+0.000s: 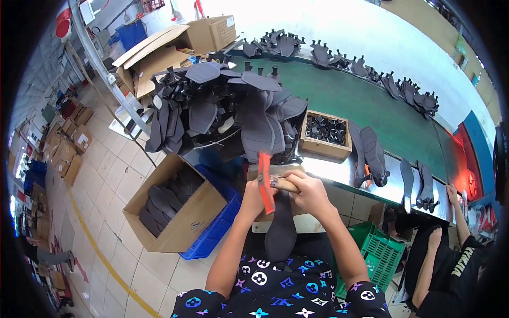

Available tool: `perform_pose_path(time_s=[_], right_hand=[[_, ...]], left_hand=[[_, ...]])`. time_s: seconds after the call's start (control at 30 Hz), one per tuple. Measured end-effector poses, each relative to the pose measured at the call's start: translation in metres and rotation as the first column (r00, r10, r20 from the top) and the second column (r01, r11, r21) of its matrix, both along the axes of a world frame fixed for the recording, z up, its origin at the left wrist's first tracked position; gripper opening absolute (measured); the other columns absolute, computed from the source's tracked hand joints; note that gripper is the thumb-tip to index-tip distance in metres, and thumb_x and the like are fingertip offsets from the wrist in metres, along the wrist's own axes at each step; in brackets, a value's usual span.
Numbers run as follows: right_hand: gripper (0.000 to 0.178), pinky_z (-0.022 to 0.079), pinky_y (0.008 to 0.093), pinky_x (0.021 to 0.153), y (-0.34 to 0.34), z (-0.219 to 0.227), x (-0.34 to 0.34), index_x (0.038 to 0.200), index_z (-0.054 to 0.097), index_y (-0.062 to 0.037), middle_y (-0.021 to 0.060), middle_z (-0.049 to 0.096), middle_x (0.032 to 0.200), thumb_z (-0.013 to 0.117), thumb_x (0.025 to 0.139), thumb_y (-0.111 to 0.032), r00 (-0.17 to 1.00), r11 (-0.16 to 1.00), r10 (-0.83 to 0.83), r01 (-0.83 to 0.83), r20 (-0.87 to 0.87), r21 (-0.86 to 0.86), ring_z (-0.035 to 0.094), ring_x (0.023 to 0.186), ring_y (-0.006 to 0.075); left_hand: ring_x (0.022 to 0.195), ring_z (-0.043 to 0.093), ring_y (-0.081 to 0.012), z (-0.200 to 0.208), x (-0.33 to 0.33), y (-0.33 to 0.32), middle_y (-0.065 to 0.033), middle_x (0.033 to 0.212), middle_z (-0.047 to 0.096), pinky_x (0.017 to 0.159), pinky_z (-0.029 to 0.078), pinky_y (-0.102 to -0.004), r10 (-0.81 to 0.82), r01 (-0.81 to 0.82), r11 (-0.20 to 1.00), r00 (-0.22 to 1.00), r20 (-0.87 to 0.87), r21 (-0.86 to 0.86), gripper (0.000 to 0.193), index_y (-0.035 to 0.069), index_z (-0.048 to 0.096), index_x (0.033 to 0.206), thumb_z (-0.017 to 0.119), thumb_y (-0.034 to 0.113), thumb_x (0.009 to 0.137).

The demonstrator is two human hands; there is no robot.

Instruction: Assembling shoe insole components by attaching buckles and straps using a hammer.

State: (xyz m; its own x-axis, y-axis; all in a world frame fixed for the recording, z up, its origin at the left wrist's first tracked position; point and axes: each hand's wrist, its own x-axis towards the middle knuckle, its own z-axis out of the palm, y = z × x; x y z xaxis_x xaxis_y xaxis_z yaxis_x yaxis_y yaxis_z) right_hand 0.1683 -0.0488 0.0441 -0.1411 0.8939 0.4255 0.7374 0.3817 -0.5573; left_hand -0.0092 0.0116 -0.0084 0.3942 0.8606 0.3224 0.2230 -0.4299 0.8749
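My right hand (310, 194) is wrapped round the wooden handle of a hammer (265, 183), whose orange-red head is raised in front of my left hand. A black shoe sole (280, 237) points toward my body, its broad toe end near my lap. My left hand (251, 200) grips the sole's far, narrow end; the hammer head hides part of its fingers. A small work stand shows just behind my hands. Beyond it sits a wooden box (348, 144) of small black heel tips.
Black soles with heels are heaped at left (203, 116). A cardboard box (175, 233) of soles stands beside a blue crate (214, 233). Pairs of soles (374, 153) lie along the green conveyor's (360, 100) edge. A green crate (382, 254) and another person's arm (429, 259) are at right.
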Motion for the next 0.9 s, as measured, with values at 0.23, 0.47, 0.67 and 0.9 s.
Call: perform_pose_path(time_s=[0.23,0.47,0.67,0.9], right_hand=[[0.026,0.054,0.0379,0.068,-0.014,0.023,-0.008,0.103,0.067,-0.0058,0.0094,0.065,0.095,0.069,0.077,0.001,0.991,0.998,-0.070,0.070,0.111,0.011,0.065,0.077,0.0335],[0.049,0.052,0.0367,0.074,-0.091,0.040,-0.031,0.138,0.047,0.0007,0.0217,0.063,0.100,0.065,0.093,-0.006,0.912,0.987,-0.158,0.148,-0.379,-0.055,0.065,0.082,0.0337],[0.063,0.052,0.0373,0.074,-0.099,0.035,-0.030,0.151,0.036,-0.0032,0.0212,0.063,0.099,0.062,0.094,-0.003,0.980,0.989,-0.149,0.146,-0.135,-0.035,0.063,0.083,0.0360],[0.047,0.052,0.0388,0.068,-0.124,0.073,-0.041,0.136,0.052,0.0037,0.0200,0.062,0.090,0.061,0.091,0.007,0.964,0.883,-0.156,0.234,-0.215,0.408,0.061,0.073,0.0358]], left_hand=[[0.078,0.070,-0.0184,0.000,-0.002,0.005,-0.0115,0.088,0.074,0.073,0.054,-0.0307,-0.035,0.036,0.997,0.999,-0.016,0.067,0.034,-0.001,0.069,0.113,0.074,0.008,0.081],[0.081,0.060,-0.0072,0.017,-0.003,0.009,-0.0035,0.091,0.073,0.074,0.050,-0.0242,-0.190,0.231,0.944,0.965,0.182,-0.237,0.028,-0.002,0.074,0.105,0.080,0.014,0.082],[0.087,0.063,-0.0094,0.012,-0.005,0.021,-0.0039,0.097,0.072,0.079,0.051,-0.0245,-0.267,0.299,0.932,0.949,0.169,-0.204,0.027,-0.004,0.073,0.106,0.075,0.007,0.083],[0.132,0.050,-0.0253,0.001,-0.017,0.003,-0.0098,0.136,0.062,0.113,0.033,-0.0372,-0.115,0.159,0.975,0.959,-0.259,0.158,0.112,-0.006,0.010,0.155,0.080,0.037,0.079]])
